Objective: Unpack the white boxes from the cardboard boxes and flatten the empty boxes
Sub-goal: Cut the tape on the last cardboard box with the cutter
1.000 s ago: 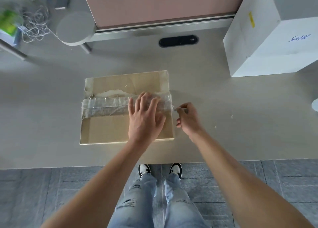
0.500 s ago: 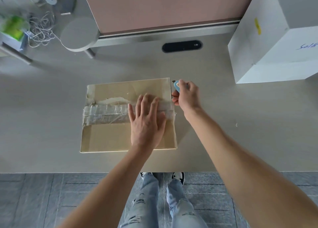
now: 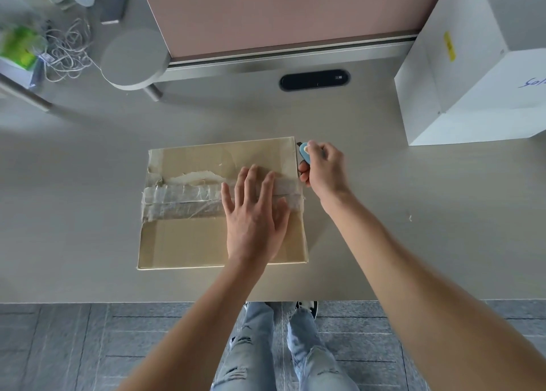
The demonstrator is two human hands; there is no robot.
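A brown cardboard box (image 3: 189,240) lies flat on the grey table, with a band of clear tape (image 3: 183,200) running left to right across its top. My left hand (image 3: 255,216) presses flat on the right half of the box, fingers spread over the tape. My right hand (image 3: 323,170) grips a small blue cutter (image 3: 304,152) at the far right corner of the box, blade tip against the right edge. A big white box (image 3: 472,74) stands at the table's far right.
A pink divider panel (image 3: 280,12) on a metal rail closes the back of the table (image 3: 74,169), with a black cable slot (image 3: 314,79) in front. A round grey stool (image 3: 133,59), tangled white cables (image 3: 68,53) and a green package (image 3: 19,46) sit at far left. The table's near edge runs below the box.
My right hand has moved from the tape end at the box's right edge up to the far right corner, the blue cutter now showing. My left hand keeps pressing the box.
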